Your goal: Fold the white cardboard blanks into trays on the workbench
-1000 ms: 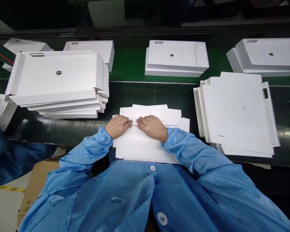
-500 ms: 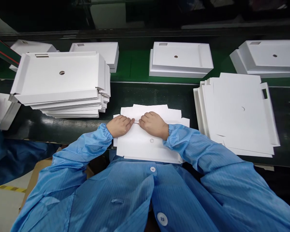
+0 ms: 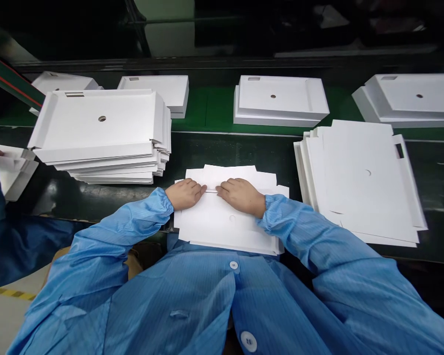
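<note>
A flat white cardboard box blank [image 3: 222,224] with notched edges and a small round cut mark lies in front of me, its near edge against my blue coat. My left hand [image 3: 186,193] is closed on a fold line across the blank, near its left end. Further right on that same fold, my right hand [image 3: 241,196] is closed too, fingers curled over the raised crease. A short stretch of crease shows between the two hands. My fingertips partly hide the board they pinch.
Folded white trays [image 3: 96,133] are stacked at left. Flat blanks [image 3: 362,182] are piled at right. On the green strip behind stand several white boxes, one [image 3: 281,93] in the middle. A co-worker's sleeve [image 3: 7,236] and hand show at far left, by another white piece [image 3: 17,170].
My right hand has slid a little to the right along the fold, widening the gap between my hands. The whole view has shifted slightly.
</note>
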`<state>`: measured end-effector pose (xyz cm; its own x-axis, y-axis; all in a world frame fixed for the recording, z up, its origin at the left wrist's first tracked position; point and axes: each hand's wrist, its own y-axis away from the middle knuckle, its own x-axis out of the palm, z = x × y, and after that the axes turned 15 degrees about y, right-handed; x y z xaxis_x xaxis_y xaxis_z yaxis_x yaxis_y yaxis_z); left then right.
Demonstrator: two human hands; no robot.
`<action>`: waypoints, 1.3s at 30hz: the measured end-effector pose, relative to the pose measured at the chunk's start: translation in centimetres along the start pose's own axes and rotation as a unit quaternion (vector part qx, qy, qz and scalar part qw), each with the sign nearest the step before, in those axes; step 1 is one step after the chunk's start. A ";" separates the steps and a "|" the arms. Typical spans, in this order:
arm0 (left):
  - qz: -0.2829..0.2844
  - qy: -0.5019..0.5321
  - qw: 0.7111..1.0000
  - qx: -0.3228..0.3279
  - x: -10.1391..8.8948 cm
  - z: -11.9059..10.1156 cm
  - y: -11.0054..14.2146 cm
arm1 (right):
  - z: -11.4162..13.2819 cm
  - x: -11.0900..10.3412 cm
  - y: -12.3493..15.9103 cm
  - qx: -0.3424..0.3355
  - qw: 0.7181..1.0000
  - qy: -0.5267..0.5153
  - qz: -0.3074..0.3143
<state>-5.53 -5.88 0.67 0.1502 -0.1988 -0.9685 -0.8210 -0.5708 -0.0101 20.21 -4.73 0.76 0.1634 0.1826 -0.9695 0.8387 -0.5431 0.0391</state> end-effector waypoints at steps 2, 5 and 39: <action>0.000 -0.002 1.000 0.001 -0.1 0.5 0.2 | -0.2 0.2 0.1 -0.006 1.000 -0.001 0.002; -0.020 -0.014 1.000 -0.011 -0.3 1.3 0.5 | -0.4 0.3 -0.3 -0.010 1.000 -0.003 -0.006; -0.084 0.279 0.938 -0.190 1.0 0.6 0.9 | 0.6 -0.4 1.4 0.012 0.999 -0.001 -0.033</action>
<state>-6.46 -6.16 -0.48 0.6109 -0.4067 -0.6793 -0.5213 -0.8524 0.0415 21.00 -6.00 1.07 0.1072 0.2172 -0.9702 0.8345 -0.5501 -0.0309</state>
